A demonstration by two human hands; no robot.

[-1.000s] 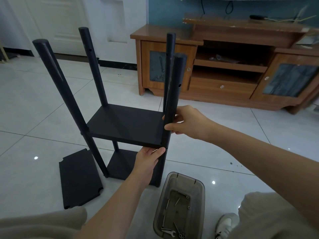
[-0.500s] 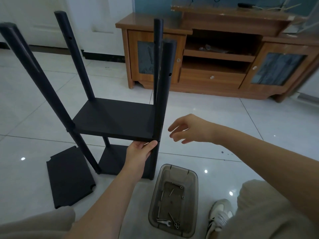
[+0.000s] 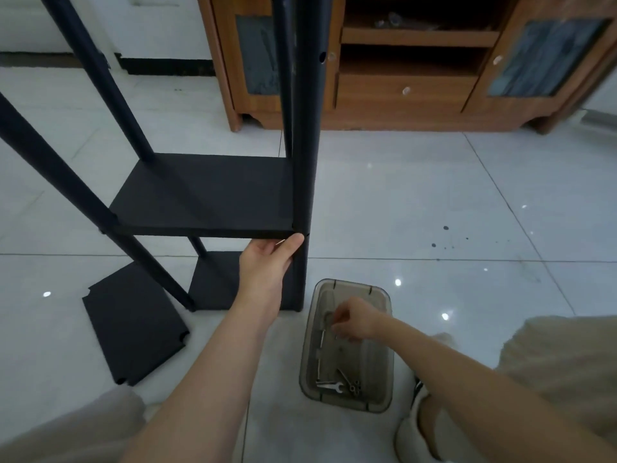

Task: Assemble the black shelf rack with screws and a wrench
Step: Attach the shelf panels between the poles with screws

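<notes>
On the white tiled floor at our far left, about eight o'clock from the rack's foot, a loose black shelf panel lies flat, its corners notched. Next comes the black shelf rack, standing upright on the tiles at our eleven o'clock. It has four round posts, a bottom shelf near the floor and a middle shelf above it. Its near right post runs out of the top of our view and shows an open screw hole high on its side.

Our left hand reaches up under the front edge of the middle shelf, at six o'clock from that shelf's near right corner. The thumb lies straight along the underside and touches the post. The fingers we can see are straight and press upward, their tips hidden behind the board.

Just beside the post's foot, at five o'clock, sits a smoky clear plastic tray. Our right hand hangs over its far half with fingers bunched and pointing down. It is blurred, so we cannot tell whether they pinch anything. At the tray's near end lie a small open-end wrench and a few screws. Beyond, at one o'clock, stands a wooden cabinet with glass doors.
</notes>
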